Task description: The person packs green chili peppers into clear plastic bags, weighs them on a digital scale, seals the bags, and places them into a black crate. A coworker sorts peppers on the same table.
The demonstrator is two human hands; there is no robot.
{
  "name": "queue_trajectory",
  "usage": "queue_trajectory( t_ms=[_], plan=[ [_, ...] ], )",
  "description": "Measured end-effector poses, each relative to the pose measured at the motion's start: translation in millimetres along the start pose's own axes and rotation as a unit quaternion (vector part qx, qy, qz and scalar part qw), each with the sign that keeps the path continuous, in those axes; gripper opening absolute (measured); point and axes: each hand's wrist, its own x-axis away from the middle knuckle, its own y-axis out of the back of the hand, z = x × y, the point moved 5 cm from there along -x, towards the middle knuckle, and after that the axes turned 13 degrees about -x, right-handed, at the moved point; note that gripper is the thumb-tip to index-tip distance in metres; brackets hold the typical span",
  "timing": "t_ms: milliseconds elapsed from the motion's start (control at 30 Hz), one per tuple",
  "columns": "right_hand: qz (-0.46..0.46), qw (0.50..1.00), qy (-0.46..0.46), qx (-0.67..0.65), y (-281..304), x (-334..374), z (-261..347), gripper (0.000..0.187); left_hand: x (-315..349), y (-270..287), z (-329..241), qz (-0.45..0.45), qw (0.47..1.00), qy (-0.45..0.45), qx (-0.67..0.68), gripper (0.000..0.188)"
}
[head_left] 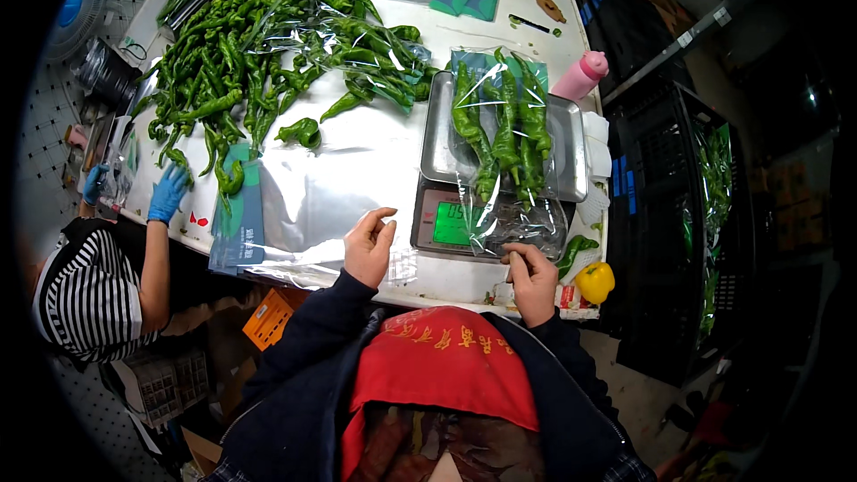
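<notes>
1. The clear plastic bag [522, 234] lies flat across the scale; its near end is crumpled and loose, spread partly over the scale's front. Its far end shows a teal panel.
2. The long green peppers [506, 138] inside are glossy, slightly wrinkled and curved, lying lengthwise side by side.
3. The scale [430, 234] sits level on the table [406, 290], its steel tray [436, 147] under the bag, its 1 display [448, 223] glowing green.

Brightly lit, seemingly from overhead, across the flat white tabletop [397, 152] ahead of the bare left hand [368, 252] and bare right hand [533, 284]. Washed out by glare on the glossy silvery sheet [308, 196] left of the left hand; streaked with highlights on the clear plastic bag of long green peppers [518, 219] ahead of the right. Dim farther right, among black plastic crates [661, 143]. Curved and black-vignetted outward.
</notes>
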Motion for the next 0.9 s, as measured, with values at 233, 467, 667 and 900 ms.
queue_trajectory(
  t_ms=[233,467,667,900],
  plan=[
    [0.071,0.987,-0.126,-0.076,-39.9,19.3,-21.9,0.017,9.0,6.4,31.2,0.049,0.998,0.037,0.007,0.014],
    [0.114,0.96,-0.235,-0.099,-73.8,29.2,-55.2,0.018,14.0,13.3,51.9,0.117,0.991,0.051,-0.045,0.017],
    [0.091,0.99,-0.053,0.098,-62.9,34.8,-10.5,0.013,9.0,14.1,6.7,0.162,0.973,-0.105,-0.129,0.057],
    [-0.2,0.928,0.194,0.247,12.2,16.7,71.1,0.071,-1.3,-12.6,-81.7,0.132,0.921,-0.341,-0.137,0.096]
  ],
)
